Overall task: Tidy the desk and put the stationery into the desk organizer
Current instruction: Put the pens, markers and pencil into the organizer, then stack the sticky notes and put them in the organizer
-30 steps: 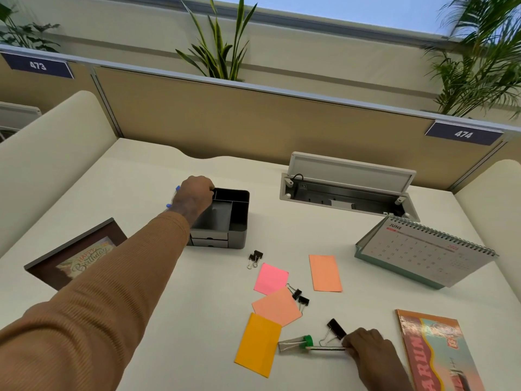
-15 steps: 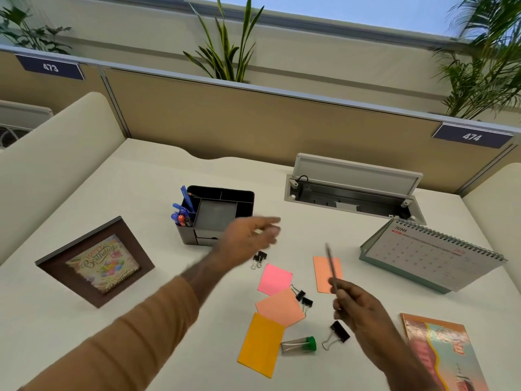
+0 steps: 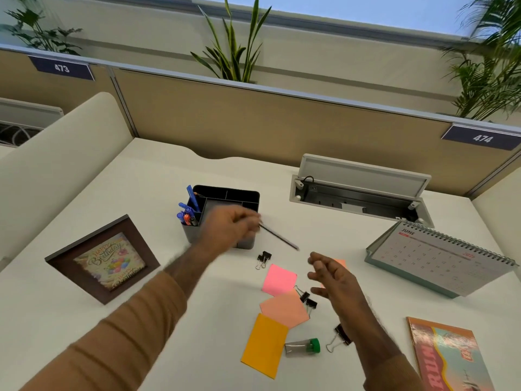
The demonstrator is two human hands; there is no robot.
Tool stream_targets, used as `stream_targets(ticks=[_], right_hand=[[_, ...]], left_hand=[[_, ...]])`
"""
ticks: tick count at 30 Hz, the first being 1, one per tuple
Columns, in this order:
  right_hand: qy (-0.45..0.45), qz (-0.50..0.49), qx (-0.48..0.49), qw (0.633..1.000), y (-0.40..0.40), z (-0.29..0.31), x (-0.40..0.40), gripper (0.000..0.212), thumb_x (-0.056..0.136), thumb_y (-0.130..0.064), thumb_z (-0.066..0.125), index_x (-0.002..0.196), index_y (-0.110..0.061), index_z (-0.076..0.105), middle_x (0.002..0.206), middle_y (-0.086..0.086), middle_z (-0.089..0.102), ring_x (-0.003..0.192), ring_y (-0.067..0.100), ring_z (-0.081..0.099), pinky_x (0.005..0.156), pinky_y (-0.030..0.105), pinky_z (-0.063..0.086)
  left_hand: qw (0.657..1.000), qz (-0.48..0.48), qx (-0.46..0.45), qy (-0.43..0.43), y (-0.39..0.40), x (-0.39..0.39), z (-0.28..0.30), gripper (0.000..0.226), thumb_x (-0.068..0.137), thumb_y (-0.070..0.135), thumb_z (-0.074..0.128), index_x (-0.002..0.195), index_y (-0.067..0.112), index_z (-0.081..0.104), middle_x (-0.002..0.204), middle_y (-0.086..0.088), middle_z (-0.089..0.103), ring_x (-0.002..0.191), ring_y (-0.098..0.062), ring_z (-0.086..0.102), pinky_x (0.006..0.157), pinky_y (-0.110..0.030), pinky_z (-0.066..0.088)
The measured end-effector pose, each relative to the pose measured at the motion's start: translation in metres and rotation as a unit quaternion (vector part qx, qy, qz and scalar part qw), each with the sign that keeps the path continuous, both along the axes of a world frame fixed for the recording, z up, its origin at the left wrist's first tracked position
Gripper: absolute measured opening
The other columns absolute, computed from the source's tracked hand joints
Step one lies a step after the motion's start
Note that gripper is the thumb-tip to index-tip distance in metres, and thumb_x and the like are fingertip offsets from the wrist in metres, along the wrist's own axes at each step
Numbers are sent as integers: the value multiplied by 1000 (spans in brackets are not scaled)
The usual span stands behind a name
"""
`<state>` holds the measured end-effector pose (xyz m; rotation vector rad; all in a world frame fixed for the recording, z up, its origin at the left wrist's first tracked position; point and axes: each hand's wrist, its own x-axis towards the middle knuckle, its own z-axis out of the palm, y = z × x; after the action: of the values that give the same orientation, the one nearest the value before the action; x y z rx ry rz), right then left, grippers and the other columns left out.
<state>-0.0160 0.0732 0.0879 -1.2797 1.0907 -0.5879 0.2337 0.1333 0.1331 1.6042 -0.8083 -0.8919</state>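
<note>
A dark desk organizer point(image 3: 245, 194) stands mid-desk with blue pens point(image 3: 187, 211) in its left compartment. In front of it my left hand point(image 3: 225, 230) pinches a thin pencil point(image 3: 279, 237) that slants down to the right. My right hand point(image 3: 335, 280) hovers open with fingers spread above the sticky notes. Pink point(image 3: 279, 279), salmon point(image 3: 284, 309) and yellow point(image 3: 265, 344) notes lie on the desk. Black binder clips point(image 3: 263, 259) point(image 3: 308, 300) point(image 3: 339, 337) and a green-capped tube point(image 3: 303, 346) lie among them. An orange note point(image 3: 339, 262) is mostly hidden behind my right hand.
A framed birthday picture point(image 3: 108, 262) lies at the left. A June desk calendar point(image 3: 439, 261) stands at the right, a magazine point(image 3: 448, 354) near the front right corner. An open cable hatch point(image 3: 358, 190) sits at the back. Partition walls close off the back and sides.
The pencil that my right hand lifted from the desk has passed to my left hand. My right hand has opened, and my left hand has moved back toward the organizer.
</note>
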Motion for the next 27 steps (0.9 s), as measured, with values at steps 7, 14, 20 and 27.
stream_targets(ticks=[7, 14, 20, 27], right_hand=[[41, -98, 11, 994, -21, -7, -57, 22, 95, -23, 54, 114, -21, 64, 112, 2, 67, 101, 26, 64, 76, 38, 52], [123, -120, 1, 985, -19, -31, -101, 20, 95, -17, 55, 112, -19, 65, 109, 2, 68, 96, 25, 66, 73, 37, 53], [263, -23, -78, 961, 1, -64, -95, 18, 89, -13, 62, 97, -28, 66, 103, -3, 69, 78, 6, 67, 72, 18, 50], [393, 190, -229, 870, 25, -98, -48, 41, 87, -33, 59, 126, -40, 49, 128, -14, 49, 116, 14, 49, 97, 30, 43]], left_hand=[[942, 165, 22, -291, -32, 109, 8, 18, 87, 14, 63, 99, 9, 74, 92, -7, 75, 86, -21, 71, 88, -36, 56], [886, 126, 147, -421, -58, 133, -25, 19, 89, 8, 55, 90, 10, 74, 92, -11, 72, 87, -30, 66, 76, -30, 49], [854, 64, 231, -461, -77, 128, -46, 23, 82, -4, 52, 87, 4, 74, 90, -16, 71, 87, -34, 67, 71, -34, 54], [804, -9, 320, -501, -86, 121, -56, 25, 84, -3, 54, 102, 3, 70, 102, -16, 70, 94, -31, 66, 79, -36, 54]])
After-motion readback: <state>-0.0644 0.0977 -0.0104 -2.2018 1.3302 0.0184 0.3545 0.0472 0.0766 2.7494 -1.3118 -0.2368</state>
